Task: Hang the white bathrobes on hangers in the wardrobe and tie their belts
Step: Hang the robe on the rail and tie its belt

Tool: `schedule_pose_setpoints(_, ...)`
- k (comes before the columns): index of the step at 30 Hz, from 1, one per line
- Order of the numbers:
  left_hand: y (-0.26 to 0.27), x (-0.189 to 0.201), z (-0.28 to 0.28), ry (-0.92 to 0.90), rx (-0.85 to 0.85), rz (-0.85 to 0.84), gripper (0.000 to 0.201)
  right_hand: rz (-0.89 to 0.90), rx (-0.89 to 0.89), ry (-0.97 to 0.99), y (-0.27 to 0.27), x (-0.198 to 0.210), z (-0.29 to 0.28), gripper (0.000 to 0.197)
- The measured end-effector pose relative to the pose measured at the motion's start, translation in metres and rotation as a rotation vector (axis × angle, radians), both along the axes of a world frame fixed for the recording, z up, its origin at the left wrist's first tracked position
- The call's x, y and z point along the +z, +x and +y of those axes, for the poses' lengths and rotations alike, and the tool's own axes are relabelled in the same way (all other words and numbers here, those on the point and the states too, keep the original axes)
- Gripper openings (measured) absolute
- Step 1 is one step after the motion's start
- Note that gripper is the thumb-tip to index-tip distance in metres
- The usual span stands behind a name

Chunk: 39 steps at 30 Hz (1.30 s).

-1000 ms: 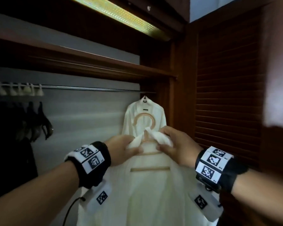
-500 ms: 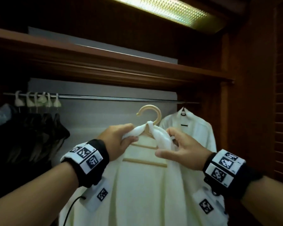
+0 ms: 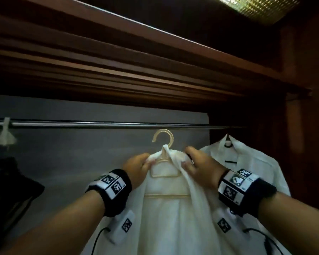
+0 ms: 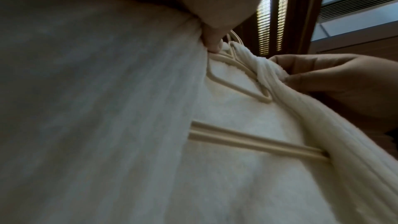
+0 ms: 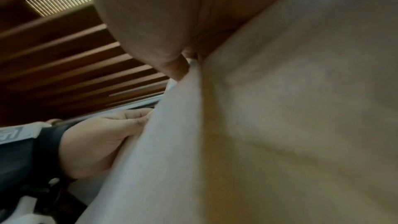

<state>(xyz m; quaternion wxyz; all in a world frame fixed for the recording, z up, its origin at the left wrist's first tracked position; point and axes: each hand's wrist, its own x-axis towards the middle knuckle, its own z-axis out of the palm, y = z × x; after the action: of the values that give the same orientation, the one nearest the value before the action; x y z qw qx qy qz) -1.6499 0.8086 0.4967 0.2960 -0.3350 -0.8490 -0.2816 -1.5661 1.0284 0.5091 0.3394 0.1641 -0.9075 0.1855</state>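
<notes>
left hand (image 3: 136, 167) pinches robe (image 3: 173, 218) collar beside hanger (image 3: 163, 159) neck | right hand (image 3: 201, 167) grips collar on the other side | hanger hook just below rail (image 3: 99, 124), not on it | wardrobe (image 3: 118, 74): second robe (image 3: 247, 166) hangs at right

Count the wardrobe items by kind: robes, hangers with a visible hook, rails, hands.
Robes: 2, held robe, hung robe
Hangers with a visible hook: 1, beige hanger
Rails: 1, rail
Hands: 2, left hand, right hand
Total: 6
</notes>
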Motion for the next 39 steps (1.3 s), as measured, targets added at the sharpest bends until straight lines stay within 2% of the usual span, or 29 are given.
schedule_pose_setpoints(3,-0.056,0.012,0.02,-0.034,0.065,-0.077,0.037,-0.054,-0.129,0.01,-0.051,0.017,0.006,0.012)
schedule_pose_setpoints(5,-0.089,0.025,0.034,0.005,0.097,-0.126,0.04,-0.063,-0.185,-0.008,-0.078,0.032,0.013,0.009)
schedule_pose_setpoints(8,-0.12,0.05,0.052,0.073,0.12,-0.128,0.045,-0.016,-0.199,-0.002,-0.104,0.054,0.025,0.009)
schedule_pose_setpoints(11,-0.137,0.065,0.068,0.138,0.104,-0.091,0.04,-0.016,-0.194,0.01,-0.124,0.065,0.041,0.028)
schedule_pose_setpoints(13,-0.146,0.063,0.078,0.143,0.128,-0.069,0.039,-0.026,-0.16,-0.01,-0.134,0.065,0.053,0.023)
schedule_pose_setpoints(16,-0.152,0.058,0.094,0.119,0.145,-0.053,0.042,-0.02,-0.115,-0.042,-0.142,0.059,0.07,0.007)
schedule_pose_setpoints(18,-0.156,0.063,0.105,0.166,0.127,-0.062,0.047,0.046,-0.074,-0.085,-0.144,0.061,0.085,0.006)
schedule_pose_setpoints(21,-0.165,0.076,0.12,0.178,0.197,-0.128,0.053,0.109,-0.038,-0.135,-0.143,0.071,0.101,0.008)
schedule_pose_setpoints(25,-0.171,0.059,0.133,0.091,0.117,-0.155,0.04,-0.036,-0.134,0.037,-0.149,0.057,0.104,0.023)
schedule_pose_setpoints(26,-0.17,0.05,0.133,0.09,0.122,-0.124,0.04,-0.055,-0.145,0.072,-0.151,0.05,0.104,0.021)
schedule_pose_setpoints(29,-0.166,0.034,0.137,0.183,0.175,-0.044,0.058,0.011,-0.127,0.085,-0.154,0.035,0.11,0.01)
schedule_pose_setpoints(30,-0.165,0.033,0.139,0.194,0.183,-0.028,0.056,0.038,-0.107,0.055,-0.155,0.034,0.113,0.008)
schedule_pose_setpoints(33,-0.164,0.034,0.137,0.284,0.178,-0.054,0.025,0.078,-0.047,-0.063,-0.161,0.035,0.116,0.02)
schedule_pose_setpoints(36,-0.16,0.034,0.131,0.38,0.11,-0.028,0.025,0.136,-0.106,-0.067,-0.163,0.032,0.11,0.041)
schedule_pose_setpoints(39,-0.15,0.035,0.129,0.428,0.059,-0.014,0.025,0.103,-0.145,-0.152,-0.17,0.043,0.102,0.035)
